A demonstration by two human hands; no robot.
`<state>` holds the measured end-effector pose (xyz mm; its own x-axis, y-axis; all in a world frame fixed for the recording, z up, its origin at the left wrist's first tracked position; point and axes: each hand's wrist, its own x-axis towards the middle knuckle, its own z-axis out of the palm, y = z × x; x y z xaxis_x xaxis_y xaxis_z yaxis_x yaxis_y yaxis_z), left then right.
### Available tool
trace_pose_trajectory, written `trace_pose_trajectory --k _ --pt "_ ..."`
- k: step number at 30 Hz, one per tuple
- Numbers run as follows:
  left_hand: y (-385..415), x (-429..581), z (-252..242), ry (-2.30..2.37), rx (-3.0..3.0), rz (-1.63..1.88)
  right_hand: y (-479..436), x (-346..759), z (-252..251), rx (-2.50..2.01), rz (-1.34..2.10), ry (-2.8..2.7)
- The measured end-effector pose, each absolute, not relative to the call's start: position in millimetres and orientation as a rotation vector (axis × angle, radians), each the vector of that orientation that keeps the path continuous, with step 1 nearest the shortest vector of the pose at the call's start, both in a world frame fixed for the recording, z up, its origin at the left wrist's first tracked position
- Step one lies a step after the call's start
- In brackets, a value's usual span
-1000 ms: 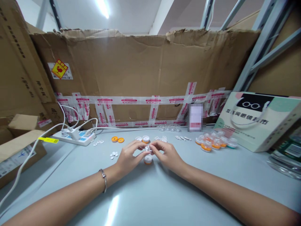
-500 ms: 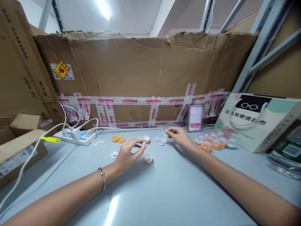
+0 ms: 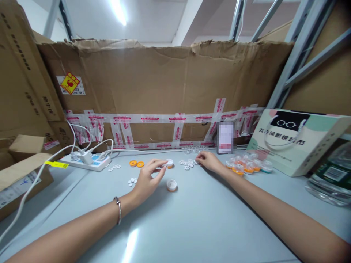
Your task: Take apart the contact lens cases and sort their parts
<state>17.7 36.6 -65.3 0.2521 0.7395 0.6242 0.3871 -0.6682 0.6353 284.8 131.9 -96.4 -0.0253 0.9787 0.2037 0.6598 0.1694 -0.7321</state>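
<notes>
My left hand [image 3: 149, 177] is raised over the table, thumb and fingers pinched on a small white piece [image 3: 165, 165] mostly hidden by the fingertips. Just beyond it stands a white-topped orange round case [image 3: 170, 163]. Nearer to me is a clear-topped round case with an orange base [image 3: 171, 185]. My right hand [image 3: 210, 161] rests at the right edge of a pile of small white openwork parts [image 3: 187, 165]. Its fingers are closed together at the tips; what they hold, if anything, cannot be made out.
Orange rings [image 3: 136, 164], white discs [image 3: 132, 181] and flat white pieces [image 3: 114, 167] lie left. Clear parts [image 3: 193, 149] lie behind the pile. At right are finished-looking round cases [image 3: 248, 164], a phone [image 3: 225, 137], a paper bag [image 3: 293, 142] and a bottle [image 3: 333, 175]. A power strip [image 3: 85, 160] sits left.
My right hand has come down and nearer, from the clear parts to the edge of the white openwork pile. My left hand keeps its pinch with little movement. The view has shifted slightly.
</notes>
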Motion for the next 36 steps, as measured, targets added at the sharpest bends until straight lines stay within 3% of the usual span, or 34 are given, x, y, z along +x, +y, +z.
trace_pose_trajectory --k 11,19,36 --pt "33 20 -60 1.042 1.950 1.347 105 265 -63 -1.391 0.821 -1.742" --pt "31 27 -61 0.859 1.771 1.342 46 204 -55 -0.794 1.420 -1.666" --pt "31 26 -64 0.956 1.942 1.337 29 198 -56 -0.921 0.928 -1.747"
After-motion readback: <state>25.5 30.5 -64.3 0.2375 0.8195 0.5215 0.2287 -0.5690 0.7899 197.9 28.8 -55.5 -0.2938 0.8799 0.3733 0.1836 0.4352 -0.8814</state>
